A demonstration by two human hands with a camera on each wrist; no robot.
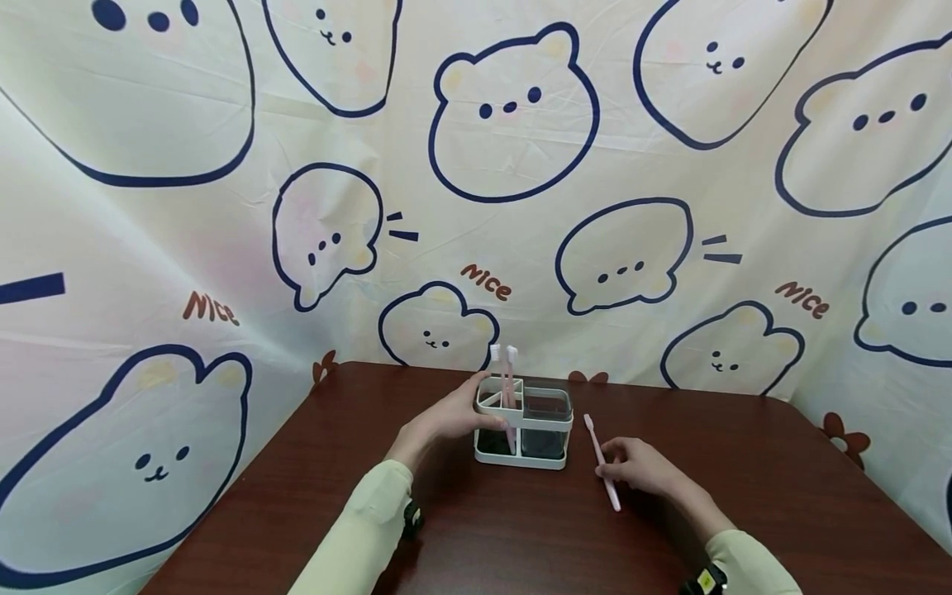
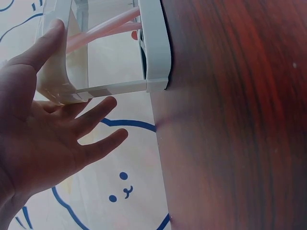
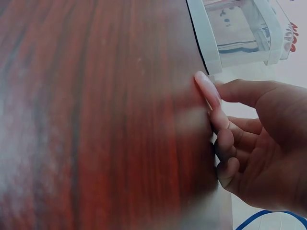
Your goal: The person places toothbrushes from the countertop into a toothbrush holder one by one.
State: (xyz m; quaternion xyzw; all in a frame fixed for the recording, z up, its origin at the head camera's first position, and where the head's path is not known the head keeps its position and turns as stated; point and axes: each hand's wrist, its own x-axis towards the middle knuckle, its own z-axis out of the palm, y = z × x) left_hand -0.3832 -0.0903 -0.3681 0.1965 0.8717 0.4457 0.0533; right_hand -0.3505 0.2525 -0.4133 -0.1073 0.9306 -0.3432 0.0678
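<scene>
A white toothbrush holder point(image 1: 544, 423) with clear cups stands on the table, two pink toothbrushes point(image 1: 509, 388) upright in its left part. My left hand point(image 1: 450, 413) grips the holder's left side, thumb on the front of its upper frame; in the left wrist view the other fingers point(image 2: 103, 143) reach past the side. Right of the holder, another pink toothbrush point(image 1: 592, 436) lies on the table with its head toward the back. My right hand point(image 1: 641, 464) pinches its handle point(image 3: 207, 87) between thumb and forefinger; the remaining fingers are curled in.
The dark brown wooden table point(image 1: 446, 529) meets a cream curtain point(image 1: 513, 240) printed with cartoon bears along its back edge. More of the curtain hangs at the left and right sides. Dark devices are strapped to both wrists.
</scene>
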